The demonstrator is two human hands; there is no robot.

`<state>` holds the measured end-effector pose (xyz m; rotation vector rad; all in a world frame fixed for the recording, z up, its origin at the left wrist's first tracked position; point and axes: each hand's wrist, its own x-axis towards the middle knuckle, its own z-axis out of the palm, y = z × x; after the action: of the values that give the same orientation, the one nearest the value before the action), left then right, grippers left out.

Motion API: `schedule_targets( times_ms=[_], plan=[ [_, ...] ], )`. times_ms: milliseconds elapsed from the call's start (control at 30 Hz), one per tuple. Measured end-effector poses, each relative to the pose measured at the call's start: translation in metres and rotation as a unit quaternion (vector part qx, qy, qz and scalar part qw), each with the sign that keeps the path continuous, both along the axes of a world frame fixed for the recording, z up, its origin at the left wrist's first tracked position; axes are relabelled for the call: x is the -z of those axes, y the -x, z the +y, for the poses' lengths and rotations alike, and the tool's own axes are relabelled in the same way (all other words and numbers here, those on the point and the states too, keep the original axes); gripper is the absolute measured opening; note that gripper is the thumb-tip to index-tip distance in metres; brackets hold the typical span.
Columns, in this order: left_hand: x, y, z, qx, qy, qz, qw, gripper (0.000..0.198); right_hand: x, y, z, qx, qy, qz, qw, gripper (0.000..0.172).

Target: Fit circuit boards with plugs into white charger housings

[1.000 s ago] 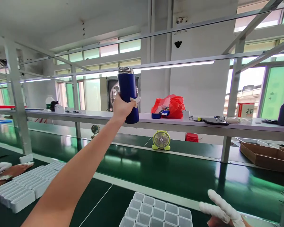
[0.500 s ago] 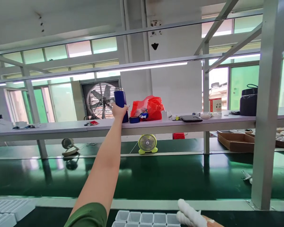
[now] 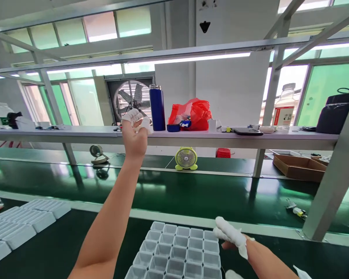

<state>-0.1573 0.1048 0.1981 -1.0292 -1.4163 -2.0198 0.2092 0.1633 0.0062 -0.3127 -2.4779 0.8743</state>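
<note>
A tall dark blue flask (image 3: 157, 107) with a steel cap stands upright on the grey shelf (image 3: 75, 133). My left hand (image 3: 135, 133) is raised just left of the flask and apart from it. Its fingers wear white cots, are loosely curled and hold nothing. My right hand (image 3: 231, 237), also in white finger cots, rests low beside a clear plastic tray (image 3: 177, 255) of square cells, with its fingers stretched out and nothing in them.
A red plastic bag (image 3: 192, 114), a phone (image 3: 248, 131), a bottle (image 3: 283, 110) and a black bag (image 3: 334, 112) sit on the shelf. A yellow fan (image 3: 186, 159) and cardboard boxes (image 3: 299, 167) lie beyond the green belt (image 3: 192, 197). White trays (image 3: 20, 224) lie at left. A steel post (image 3: 334, 182) stands at right.
My left hand set the blue flask upright on the shelf, let go and drew back to the left. The view dropped and shows more of the cell tray.
</note>
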Motion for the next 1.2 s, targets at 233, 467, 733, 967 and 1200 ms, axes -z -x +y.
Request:
schedule_targets(
  times_ms=[233, 467, 733, 967, 1200],
  plan=[
    [0.153, -0.119, -0.105, 0.485, 0.124, -0.219, 0.838, 0.045, -0.043, 0.03, -0.041, 0.038, 0.074, 0.0, 0.997, 0.059],
    [0.159, -0.12, -0.099, 0.732, 0.147, -0.321, 0.582, 0.059, -0.039, 0.051, -0.044, -0.003, 0.21, 0.101, 0.972, 0.055],
    [0.158, -0.122, -0.104, 0.754, 0.18, -0.358, 0.521, 0.058, -0.035, 0.066, -0.046, 0.017, 0.089, 0.159, 0.983, 0.04],
    [0.163, -0.122, -0.096, 0.72, 0.195, -0.36, 0.56, 0.06, -0.037, 0.071, -0.05, 0.083, 0.002, 0.163, 0.983, 0.031],
    [0.174, -0.122, -0.1, 0.733, 0.208, -0.325, 0.561, 0.055, -0.036, 0.088, -0.061, 0.047, 0.045, 0.152, 0.986, 0.003]
  ],
)
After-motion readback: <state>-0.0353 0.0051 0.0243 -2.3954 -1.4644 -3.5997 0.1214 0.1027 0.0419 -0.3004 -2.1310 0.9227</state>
